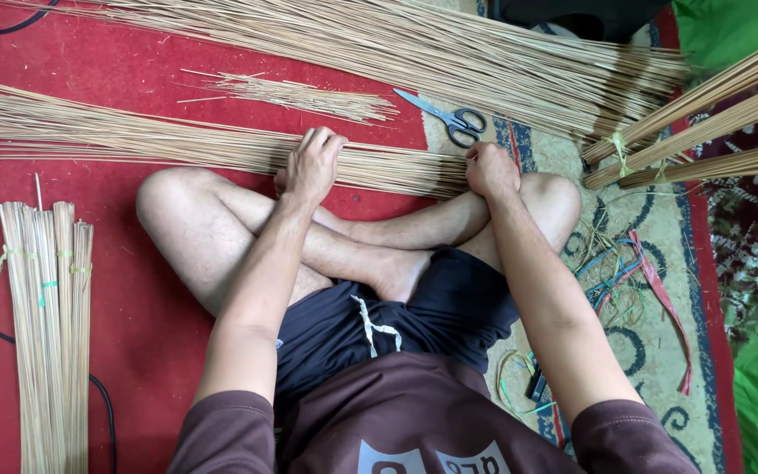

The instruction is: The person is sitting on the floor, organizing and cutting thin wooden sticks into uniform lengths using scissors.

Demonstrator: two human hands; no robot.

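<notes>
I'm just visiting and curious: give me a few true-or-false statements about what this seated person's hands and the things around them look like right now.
1. Both hands rest on the long loose layer of thin tan sticks lying across the knees. True: the left hand and the right hand both press on it.
2. The grey-handled metal scissors are in the right hand. False: they lie on the floor beyond it.
3. Tied bundles of short tan sticks lie on the red mat by the left knee. True.
4. The person kneels. False: the legs are crossed.
</notes>
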